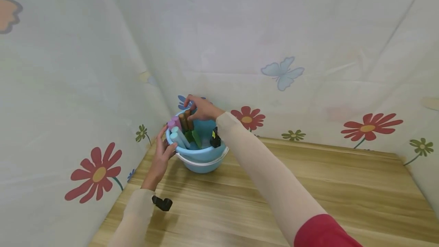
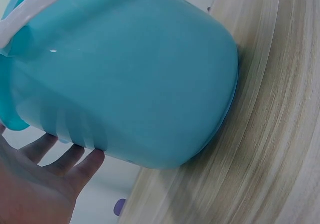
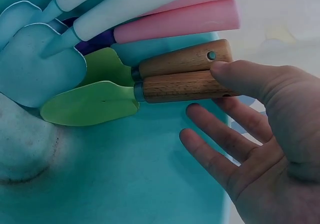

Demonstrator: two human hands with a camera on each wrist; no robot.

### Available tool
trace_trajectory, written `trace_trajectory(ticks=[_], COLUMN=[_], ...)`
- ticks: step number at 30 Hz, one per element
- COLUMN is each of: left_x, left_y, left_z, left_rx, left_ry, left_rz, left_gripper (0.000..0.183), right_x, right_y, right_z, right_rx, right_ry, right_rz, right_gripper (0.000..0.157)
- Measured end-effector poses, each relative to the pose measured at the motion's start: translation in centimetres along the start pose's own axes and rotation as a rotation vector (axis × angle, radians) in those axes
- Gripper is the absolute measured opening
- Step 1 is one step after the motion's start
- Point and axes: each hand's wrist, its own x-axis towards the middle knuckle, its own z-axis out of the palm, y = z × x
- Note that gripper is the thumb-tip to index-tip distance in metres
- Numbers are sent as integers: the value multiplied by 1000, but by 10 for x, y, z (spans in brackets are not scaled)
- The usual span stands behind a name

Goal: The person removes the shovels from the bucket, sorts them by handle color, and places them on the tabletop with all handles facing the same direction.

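A light-blue bucket (image 1: 198, 156) stands on the wooden table in the corner, with several small garden tools leaning inside. My left hand (image 1: 162, 158) is at the bucket's left side, thumb by the rim. In the left wrist view its fingers (image 2: 89, 168) touch the outer wall, spread and nearly straight; the thumb is hidden. Over the far rim, my right hand (image 3: 255, 134) pinches a green trowel (image 3: 92, 104) by the end of its wooden handle, thumb above and index finger partly hidden below. The other fingers are spread. Another green tool's wooden handle (image 3: 172, 60) lies alongside.
Blue tools (image 3: 45, 64) and pink handles (image 3: 180, 23) share the bucket. A white handle (image 2: 37, 7) loops around its outside. Flower-printed sheeting (image 1: 219, 41) rises behind and left of the wooden table (image 1: 212, 209).
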Motion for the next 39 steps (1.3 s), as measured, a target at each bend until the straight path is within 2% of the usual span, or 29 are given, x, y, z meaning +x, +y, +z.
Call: trace_trajectory(ticks=[8, 15, 23, 32, 39], left_x=[-1, 0, 0, 3, 4], left_y=[1, 0, 1, 1, 0], left_z=[2, 3, 4, 5, 4], left_rx=[19, 15, 10, -3, 5], left_ry=[5, 0, -6, -13, -6], left_rz=[-6, -4, 3, 8, -12], left_gripper=[68, 68, 69, 68, 69], right_x=[3, 5, 2, -3, -5], right_y=[-1, 2, 1, 0, -1], right_z=[4, 7, 7, -1, -12], right_rx=[-11, -15, -16, 8, 43], right_ry=[-27, -17, -9, -10, 50], right_rz=[-10, -5, 8, 7, -31], right_gripper=[35, 26, 26, 26, 25])
